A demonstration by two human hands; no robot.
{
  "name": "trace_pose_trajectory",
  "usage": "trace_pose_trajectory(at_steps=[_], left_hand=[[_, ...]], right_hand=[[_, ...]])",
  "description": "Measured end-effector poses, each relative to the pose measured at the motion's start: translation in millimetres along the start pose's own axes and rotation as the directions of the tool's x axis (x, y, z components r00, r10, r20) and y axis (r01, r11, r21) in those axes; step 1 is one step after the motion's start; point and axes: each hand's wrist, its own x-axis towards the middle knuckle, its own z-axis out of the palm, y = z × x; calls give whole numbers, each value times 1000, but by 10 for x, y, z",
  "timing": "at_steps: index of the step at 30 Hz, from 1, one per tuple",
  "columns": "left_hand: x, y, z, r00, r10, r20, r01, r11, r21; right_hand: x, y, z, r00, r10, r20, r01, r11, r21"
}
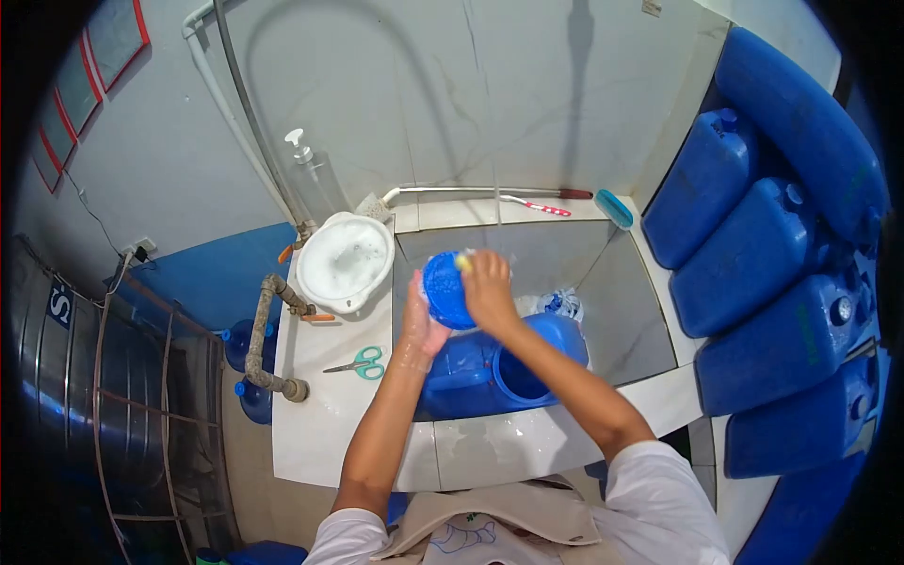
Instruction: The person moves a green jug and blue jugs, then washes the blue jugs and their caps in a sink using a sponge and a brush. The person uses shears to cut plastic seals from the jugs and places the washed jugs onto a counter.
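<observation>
A person's left hand (421,325) is cupping a round blue lid (446,290) from behind, fingers closed on its rim, while the right hand (488,287) is pressing a small yellow sponge (462,263) against the lid's upper edge, fingers wrapped tightly around it. The lid is being held upright over a tiled sink (621,311), just above a large blue water container (499,363) lying on its side with its wide mouth open toward the camera. The scrubbing appears to be under way rather than finished: little foam is showing on the lid, and the container itself is looking wet but not visibly soaped. Beside the sink, a white basin of suds (345,261) is sitting on the counter near green-handled scissors (361,363). At right, 4 blue jerrycans (753,254) are standing stacked.
</observation>
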Motion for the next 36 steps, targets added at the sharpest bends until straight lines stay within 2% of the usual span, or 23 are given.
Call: trace_pose_trajectory(at_steps=[1,2,4,5,7,9,10,11,12,13,14,16,17,19,22,23,25,27,29,31,33,34,36], left_hand=[[54,-66,-80,1000,5,-10,-5,1000,-5],[88,-160,-209,1000,6,-15,-6,1000,-4],[62,-257,-196,944,80,321,32,943,-330],[-64,-288,10,985,171,18,-169,981,-100],[-200,-162,227,992,124,-30,-122,992,41],[-392,-39,152,996,89,-7,-82,948,307],[-630,150,258,976,131,-177,-4,815,579],[-614,292,-210,972,221,-83,-22,436,900],[-782,407,-287,966,259,8,-64,205,977],[-952,471,-345,955,276,104,-98,-35,995],[-1065,494,-546,954,283,96,-92,-30,995],[-1181,447,-1088,966,221,134,26,-600,799],[-1207,435,-1290,966,219,134,26,-601,799],[-1216,369,-1537,933,291,211,109,-790,604],[-1224,212,-852,846,373,382,180,-873,453],[-1195,129,-568,877,241,416,-23,-843,537],[-1029,-209,-361,849,-74,524,-467,-570,676],[-744,-587,-667,937,-152,315,-348,-499,794],[-510,-609,-619,947,-114,301,-314,-533,786],[-263,-592,-438,955,-77,287,-279,-562,779],[-22,-583,-105,984,64,165,-108,-521,847],[111,-589,-36,983,67,170,-111,-521,846],[331,-625,77,981,144,128,-65,-376,925]], right_hand=[[-106,-130,18,992,-121,46,126,984,-125],[-228,-251,37,987,-162,11,161,985,68],[-160,-507,-171,969,-246,11,243,962,123],[-60,-479,-190,970,-243,8,240,963,125],[209,-339,-185,978,-183,96,171,977,128],[332,-114,-324,953,110,281,-173,962,210],[240,26,-462,908,180,378,-267,944,192],[191,201,-637,852,240,465,-350,922,166],[68,396,-832,861,189,472,-282,950,134],[-80,515,-982,865,135,483,-208,973,99],[-193,513,-1037,862,129,490,-203,974,101],[-429,507,-1116,826,27,563,-105,989,107],[-486,399,-1092,817,-73,573,21,995,96],[-550,220,-889,720,-258,644,269,959,84],[-569,112,-699,559,-372,741,464,881,92],[-581,95,-681,469,-408,784,534,837,116],[-515,140,-698,455,-406,793,488,858,159],[-353,244,-680,442,-408,799,444,873,200],[-60,533,-639,301,-294,907,140,955,263],[164,1129,-599,482,-288,828,-154,902,403],[439,1517,-740,687,-130,715,-311,837,451],[529,1608,-812,689,-131,712,-305,839,450],[652,1768,-931,709,179,682,-649,544,532]])
